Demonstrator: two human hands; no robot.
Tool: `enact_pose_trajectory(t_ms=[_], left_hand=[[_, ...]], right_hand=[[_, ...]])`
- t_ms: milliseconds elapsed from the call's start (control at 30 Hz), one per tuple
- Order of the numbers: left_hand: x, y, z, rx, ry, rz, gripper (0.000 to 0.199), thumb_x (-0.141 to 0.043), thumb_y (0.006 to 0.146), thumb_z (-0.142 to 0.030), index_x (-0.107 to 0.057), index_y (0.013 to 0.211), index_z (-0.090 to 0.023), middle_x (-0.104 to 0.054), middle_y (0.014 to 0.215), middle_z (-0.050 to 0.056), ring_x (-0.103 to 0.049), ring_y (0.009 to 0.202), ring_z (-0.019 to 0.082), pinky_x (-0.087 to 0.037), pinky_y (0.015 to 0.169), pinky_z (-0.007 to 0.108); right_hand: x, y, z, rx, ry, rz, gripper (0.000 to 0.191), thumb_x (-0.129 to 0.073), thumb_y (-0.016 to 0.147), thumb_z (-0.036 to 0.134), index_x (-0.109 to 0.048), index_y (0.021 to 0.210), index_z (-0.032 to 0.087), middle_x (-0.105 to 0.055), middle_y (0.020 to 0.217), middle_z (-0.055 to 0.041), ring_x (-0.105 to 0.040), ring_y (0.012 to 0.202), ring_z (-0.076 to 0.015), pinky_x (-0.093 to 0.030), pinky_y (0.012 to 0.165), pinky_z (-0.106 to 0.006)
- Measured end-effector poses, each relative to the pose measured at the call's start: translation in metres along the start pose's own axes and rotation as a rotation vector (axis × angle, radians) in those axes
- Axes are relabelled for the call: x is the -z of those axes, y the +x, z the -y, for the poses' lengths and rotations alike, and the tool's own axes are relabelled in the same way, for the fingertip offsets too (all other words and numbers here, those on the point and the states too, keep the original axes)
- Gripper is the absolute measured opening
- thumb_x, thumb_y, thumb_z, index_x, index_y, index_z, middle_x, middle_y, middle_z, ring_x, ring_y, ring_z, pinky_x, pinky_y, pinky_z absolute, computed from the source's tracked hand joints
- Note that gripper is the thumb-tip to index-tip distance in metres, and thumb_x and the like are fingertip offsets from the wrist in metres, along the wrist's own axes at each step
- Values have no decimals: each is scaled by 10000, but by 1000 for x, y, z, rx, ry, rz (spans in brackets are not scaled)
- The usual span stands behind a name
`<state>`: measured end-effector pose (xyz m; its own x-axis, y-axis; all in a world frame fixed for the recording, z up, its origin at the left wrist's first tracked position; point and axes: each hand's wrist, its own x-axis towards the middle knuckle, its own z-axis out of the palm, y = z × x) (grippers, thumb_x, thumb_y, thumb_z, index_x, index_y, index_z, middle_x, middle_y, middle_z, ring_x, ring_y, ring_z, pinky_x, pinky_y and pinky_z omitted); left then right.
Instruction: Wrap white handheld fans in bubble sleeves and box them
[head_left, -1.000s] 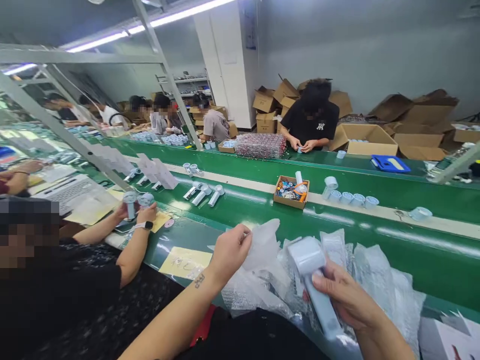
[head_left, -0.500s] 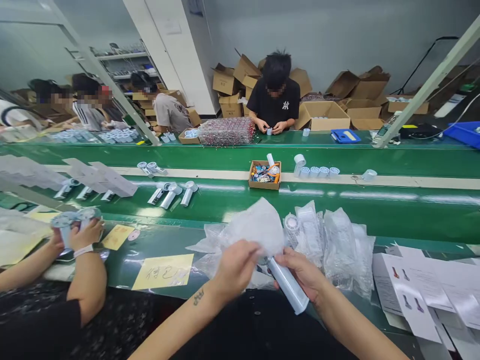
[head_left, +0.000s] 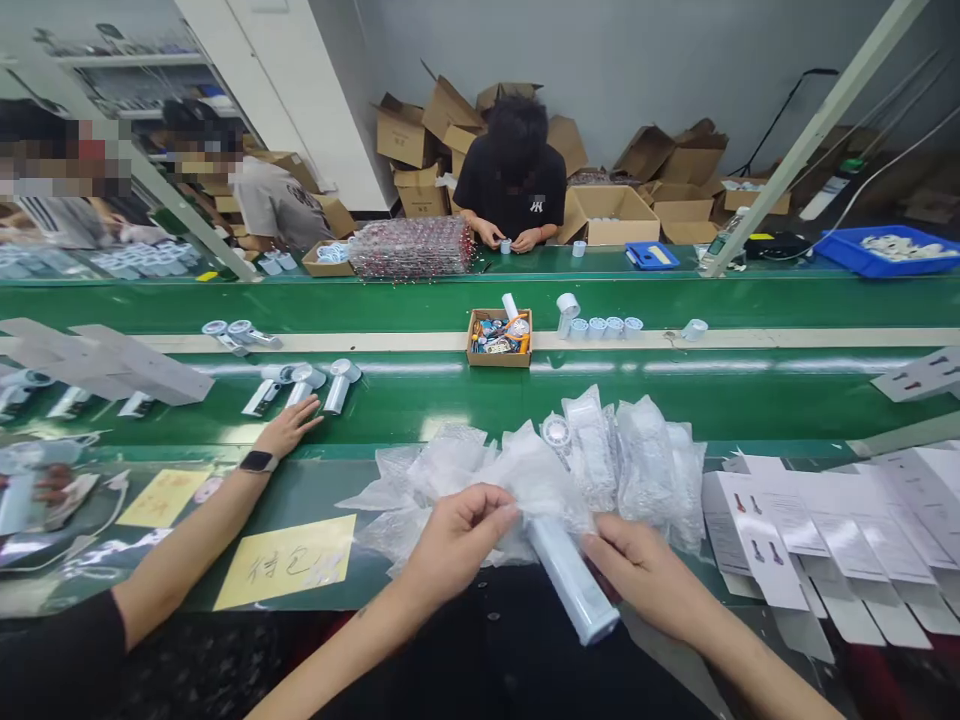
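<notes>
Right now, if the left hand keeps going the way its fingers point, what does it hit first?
The left hand points right, into the clear bag it pinches over the light-blue fan. Beyond that, probably the right hand; depth is unclear.

Counter point(head_left: 675, 400): bright green, glossy, with a cream strip running along its middle. Handheld fan point(head_left: 571, 580): pale blue-grey handle, head wrapped in a milky translucent bag point(head_left: 525, 475). Sticky note point(head_left: 289, 570): yellow, dark handwritten marks. Leaflets point(head_left: 780, 520): white, small red and black figures printed. Small box point(head_left: 497, 338): brown cardboard, orange and blue bits inside. Tray point(head_left: 885, 250): deep blue. Co-worker's shirt point(head_left: 510, 190): black, small white logo.
</notes>
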<state>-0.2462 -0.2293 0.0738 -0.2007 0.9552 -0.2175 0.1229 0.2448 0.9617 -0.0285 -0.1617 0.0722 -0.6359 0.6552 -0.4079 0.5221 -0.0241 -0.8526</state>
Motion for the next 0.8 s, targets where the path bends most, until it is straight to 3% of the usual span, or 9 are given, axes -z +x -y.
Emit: enact_pose_trajectory(t_ms=[133,233,300,433,533,633,700,800], left_hand=[[-6,-1,-8,-24,28,106,156,-605,786,-289,-666,760,-147,-603,647,0,-506,599,108,-401,575,217],[-9,1,-19,-76,32,137,145,-590,810,-258,-665,748,-150,-599,618,1,-514,581,109,-406,560,213],[-13,2,-29,-194,39,219,152,-578,837,-242,-671,753,-154,-608,626,7,-527,579,107,-418,566,211],[-33,6,-43,-532,63,633,167,-551,870,-195,-675,763,-161,-670,703,43,-608,691,134,-480,690,225],[-55,13,-39,-667,98,892,197,-506,880,-160,-641,736,-168,-694,742,54,-639,755,143,-503,765,222],[-69,17,-33,-746,238,961,196,-469,868,-131,-649,812,-181,-710,805,62,-653,809,165,-516,821,260],[-70,17,-34,-788,322,968,269,-430,865,-106,-666,957,-197,-724,890,78,-658,906,191,-508,886,309],[-59,15,-40,-792,311,941,417,-416,843,-74,-647,1148,-241,-723,1052,82,-634,1065,219,-479,973,366]], right_hand=[[27,-20,0,-125,185,354,323,-518,856,426,-571,679,161,-599,615,2,-534,514,-104,-395,500,-215],[44,-22,-13,-172,414,284,309,-642,772,437,-605,678,144,-614,642,-13,-550,532,-99,-432,520,-212],[48,-18,-23,-216,656,249,356,-667,747,496,-635,771,141,-638,730,-39,-613,642,-139,-484,586,-246],[22,-1,-41,-363,1141,313,582,-577,734,698,-601,983,173,-664,875,-65,-661,788,-202,-511,684,-329],[-13,15,-50,-379,1220,327,497,-701,671,618,-605,835,158,-647,724,-32,-646,727,-191,-501,732,-337],[-35,25,-51,-406,1197,360,478,-811,511,557,-591,645,154,-593,579,-7,-601,604,-173,-500,642,-313],[-38,27,-43,-413,1204,351,493,-793,489,592,-569,570,160,-555,512,4,-558,531,-150,-476,546,-282],[-25,19,-26,-252,1198,148,387,-797,571,476,-600,648,153,-585,549,14,-564,549,-127,-469,550,-241]])
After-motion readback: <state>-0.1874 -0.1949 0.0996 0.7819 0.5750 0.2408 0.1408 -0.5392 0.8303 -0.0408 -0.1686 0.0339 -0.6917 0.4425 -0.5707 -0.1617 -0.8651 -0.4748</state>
